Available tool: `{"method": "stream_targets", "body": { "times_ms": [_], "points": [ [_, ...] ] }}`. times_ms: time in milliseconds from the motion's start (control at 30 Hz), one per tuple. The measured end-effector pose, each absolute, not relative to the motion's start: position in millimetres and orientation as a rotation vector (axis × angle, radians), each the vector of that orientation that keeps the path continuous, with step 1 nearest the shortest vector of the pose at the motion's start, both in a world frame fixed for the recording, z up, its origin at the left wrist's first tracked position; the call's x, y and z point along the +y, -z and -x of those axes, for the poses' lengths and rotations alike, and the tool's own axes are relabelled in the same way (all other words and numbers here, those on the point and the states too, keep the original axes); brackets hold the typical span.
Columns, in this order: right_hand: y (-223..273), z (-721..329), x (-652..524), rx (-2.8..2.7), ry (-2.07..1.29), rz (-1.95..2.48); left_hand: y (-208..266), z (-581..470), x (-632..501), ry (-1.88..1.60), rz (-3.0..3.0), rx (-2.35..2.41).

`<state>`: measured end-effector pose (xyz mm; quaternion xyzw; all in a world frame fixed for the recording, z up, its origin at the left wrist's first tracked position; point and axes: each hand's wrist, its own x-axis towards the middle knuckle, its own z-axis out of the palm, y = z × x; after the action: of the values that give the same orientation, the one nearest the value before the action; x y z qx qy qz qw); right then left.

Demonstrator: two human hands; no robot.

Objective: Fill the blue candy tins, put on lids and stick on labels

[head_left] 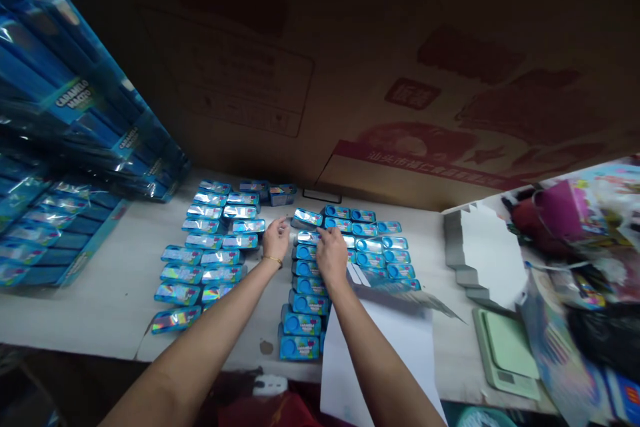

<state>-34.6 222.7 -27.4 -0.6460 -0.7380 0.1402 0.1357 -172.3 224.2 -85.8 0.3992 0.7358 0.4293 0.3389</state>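
My left hand (277,238), with a yellow bracelet at its wrist, is over the gap between two groups of small blue boxes. Its fingers are drawn together in a pinch; anything between them is too small to make out. A tilted blue box (307,217) lies just right of its fingertips. My right hand (332,250) reaches over the right group, its bent fingertips close together at the top of a blue box (306,238). What they pinch, if anything, is hidden. Under my right forearm lie white sheets (380,340) and a shiny, curled sheet (407,297).
Rows of blue boxes (181,273) stand on the left of the white table (100,317). Clear-wrapped packs (75,93) are stacked at far left. A large cardboard carton (350,67) walls off the back. Right are a stepped white piece (493,253) and a green scale (513,347).
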Motion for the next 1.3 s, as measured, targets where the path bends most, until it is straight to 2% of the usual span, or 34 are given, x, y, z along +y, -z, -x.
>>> {"method": "stream_targets", "body": {
  "times_ms": [100,267,467,1300],
  "points": [
    [21,40,248,-2.006,-0.502,1.883,78,178,240,-1.135,-1.208,1.879],
    [21,55,281,-2.165,-0.650,1.973,74,184,260,-0.975,-1.420,1.788],
    [29,59,294,-2.253,-0.702,1.946,74,187,266,-0.870,-1.519,1.653],
    [15,61,335,-2.797,-0.906,1.669,65,196,275,-0.562,-1.886,1.706]
  ]
}}
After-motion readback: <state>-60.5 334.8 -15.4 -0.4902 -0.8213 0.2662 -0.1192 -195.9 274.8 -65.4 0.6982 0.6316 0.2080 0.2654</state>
